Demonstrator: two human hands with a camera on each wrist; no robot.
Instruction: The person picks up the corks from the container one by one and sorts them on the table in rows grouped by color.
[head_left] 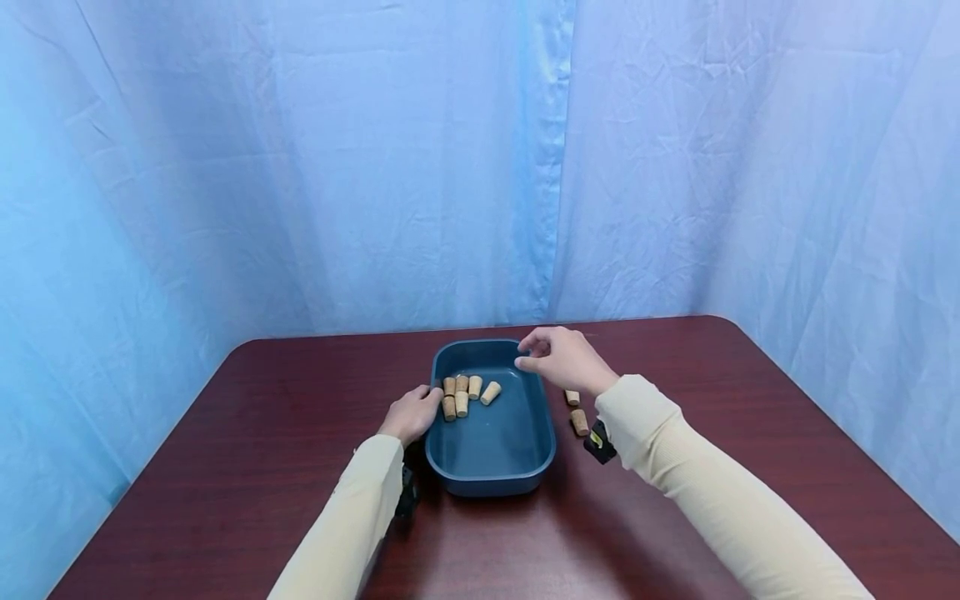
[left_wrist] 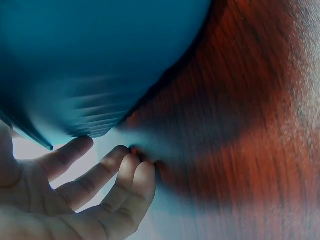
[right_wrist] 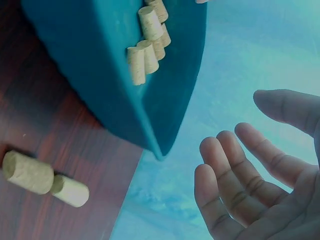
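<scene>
Several tapered corks (head_left: 461, 404) lie in the left part of a deep blue rectangular bin (head_left: 491, 446). My left hand (head_left: 411, 414) holds the bin's left side, thumb over the rim. In the left wrist view, the index finger touches the ribbed outer wall while the other fingers curl below it near the table. Over the bin's far right rim hovers my right hand (head_left: 566, 358), fingers loosely bent, thumb apart, nothing between them. Two more corks are on the table right of the bin, a darker cork (right_wrist: 27, 172) and a paler cork (right_wrist: 71, 191).
The bin stands on a dark reddish wooden table (head_left: 262, 433) with rounded far corners. Pale blue curtains (head_left: 420, 167) hang behind the table and along both sides. A small black device (head_left: 600, 442) is strapped at the right wrist, close to the loose corks.
</scene>
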